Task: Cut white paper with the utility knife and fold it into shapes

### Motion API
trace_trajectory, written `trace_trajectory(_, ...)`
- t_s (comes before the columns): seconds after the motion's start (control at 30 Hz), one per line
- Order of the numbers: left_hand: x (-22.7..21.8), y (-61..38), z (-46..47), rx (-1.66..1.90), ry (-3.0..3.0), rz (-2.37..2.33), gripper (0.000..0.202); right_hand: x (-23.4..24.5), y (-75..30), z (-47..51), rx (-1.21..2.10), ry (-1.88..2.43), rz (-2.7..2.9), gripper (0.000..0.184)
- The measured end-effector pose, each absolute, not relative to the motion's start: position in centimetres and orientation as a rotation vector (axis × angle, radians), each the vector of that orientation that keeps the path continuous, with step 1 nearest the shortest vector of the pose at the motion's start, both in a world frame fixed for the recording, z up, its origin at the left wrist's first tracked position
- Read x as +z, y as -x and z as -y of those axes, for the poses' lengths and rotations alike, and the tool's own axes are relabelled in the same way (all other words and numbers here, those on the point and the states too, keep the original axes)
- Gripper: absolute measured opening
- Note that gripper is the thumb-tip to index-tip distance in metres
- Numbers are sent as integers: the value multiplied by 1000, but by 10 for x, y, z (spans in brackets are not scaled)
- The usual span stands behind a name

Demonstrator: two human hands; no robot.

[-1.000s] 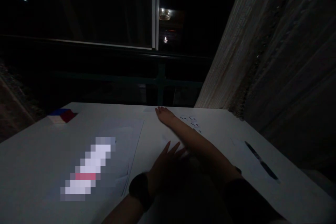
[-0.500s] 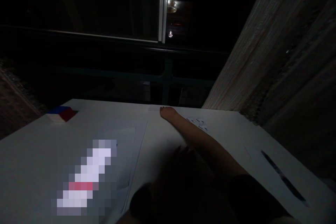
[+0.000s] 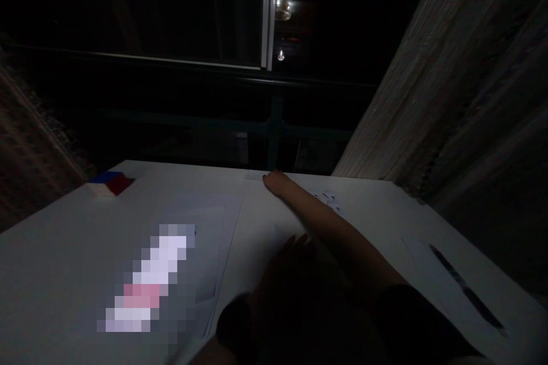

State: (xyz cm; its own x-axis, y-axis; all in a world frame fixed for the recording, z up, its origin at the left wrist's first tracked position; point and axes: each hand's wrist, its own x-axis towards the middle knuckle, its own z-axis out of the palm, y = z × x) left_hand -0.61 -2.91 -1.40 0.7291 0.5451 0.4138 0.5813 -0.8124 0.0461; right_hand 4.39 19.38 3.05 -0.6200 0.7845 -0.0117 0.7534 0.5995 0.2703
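My right hand [image 3: 277, 182] is stretched out to the far edge of the white table [image 3: 363, 228]. Its fingers are curled at the right end of a pale flat strip [image 3: 253, 177]; what is inside them is hidden. Just beyond its forearm lie small white paper pieces [image 3: 329, 199] with dark marks. Nearer to me, my left hand [image 3: 295, 254] is in deep shadow, two of its fingertips showing apart over the tabletop. By those fingertips is a faint pale patch, too dim to name.
White paper sheets [image 3: 233, 211] lie at left, with a pixelated bright area over them. A red, blue and white block [image 3: 109, 183] sits at the far left. A dark pen [image 3: 466, 288] rests on paper at right. A dark window and curtains [image 3: 398, 68] border the table.
The whole view has shifted slightly, so things sit a little further right. My right hand stays by the pale strip. The left fingertips show a little more plainly.
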Motion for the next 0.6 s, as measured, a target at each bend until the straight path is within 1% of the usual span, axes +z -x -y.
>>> trace_trajectory(0.17, -16, 6, 28, -661, 2849, 962, 32, 32, -47, -200, 247, -1291, -2659, 34)
trace_trajectory(0.27, -19, 4, 23, -685, 2844, 1001, 31, 35, -47, -195, 238, -1303, -2652, 34)
trace_trajectory(0.47, -32, 0, 8, -752, 2803, 1108, 37, 46, -57, -171, 326, -1401, -2676, 31)
trace_trajectory(0.53, -34, 3, 8, -810, 2774, 1151, 40, 51, -68, -155, 372, -1443, -2687, 34)
trace_trajectory(0.6, -29, 6, 10, -960, 2704, 1263, 41, 55, -84, -133, 421, -1501, -2680, 38)
